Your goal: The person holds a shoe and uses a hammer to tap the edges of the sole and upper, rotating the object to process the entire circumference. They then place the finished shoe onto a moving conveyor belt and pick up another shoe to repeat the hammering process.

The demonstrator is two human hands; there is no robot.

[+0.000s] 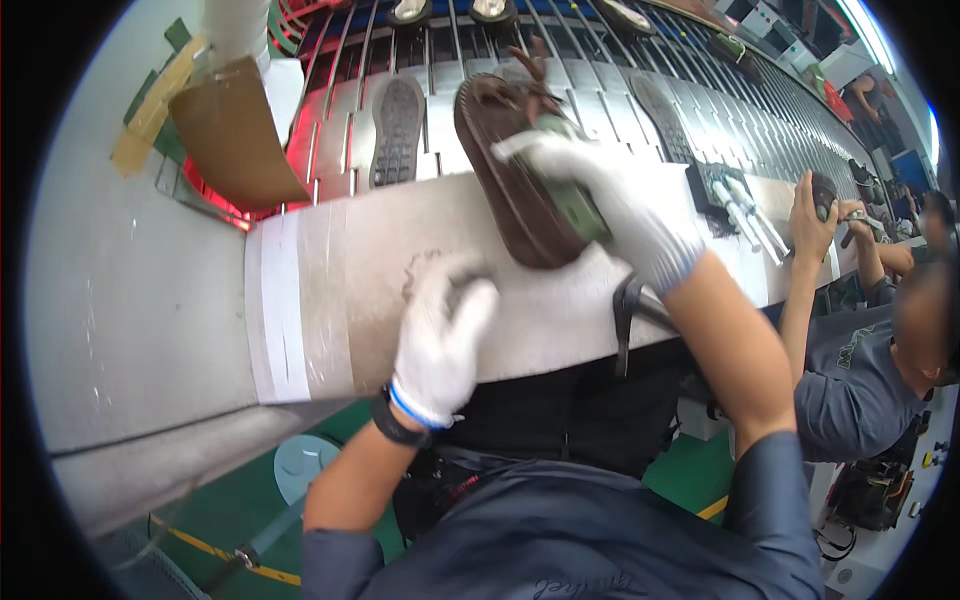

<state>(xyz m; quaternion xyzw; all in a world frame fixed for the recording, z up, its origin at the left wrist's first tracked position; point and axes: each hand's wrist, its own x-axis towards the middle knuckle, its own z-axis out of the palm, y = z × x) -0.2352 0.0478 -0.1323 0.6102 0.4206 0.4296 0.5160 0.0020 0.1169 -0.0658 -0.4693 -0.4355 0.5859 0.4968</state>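
**A:** Start with what's closest to you. What are your hands doing?

**B:** My left hand (440,335), in a white glove, lies nearest me on the grey ledge (320,290). The fingers are curled down onto the surface with nothing in them. I can't tell whether it's pressing or only resting.

**A:** And the other one?

**B:** My right hand (610,205), gloved too, is farther out over the ledge, closed around a brown shoe (510,170). The shoe sits under my palm and fingers and runs up and to the left of them, its sole turned toward me, its toe end past the far edge of the ledge. Its heel end touches the ledge, just right of my left hand.

**A:** What lies beyond the ledge?

**B:** The slatted conveyor (600,90). A grey shoe sole (397,130) lies flat on it, just left of the shoe I'm holding, and another sole (660,115) lies to the right. More pieces sit at the far edge, too small to make out.

**A:** Anyone beside you?

**B:** A person in a grey shirt (850,370) at the right end of the ledge, hands raised on something dark there.
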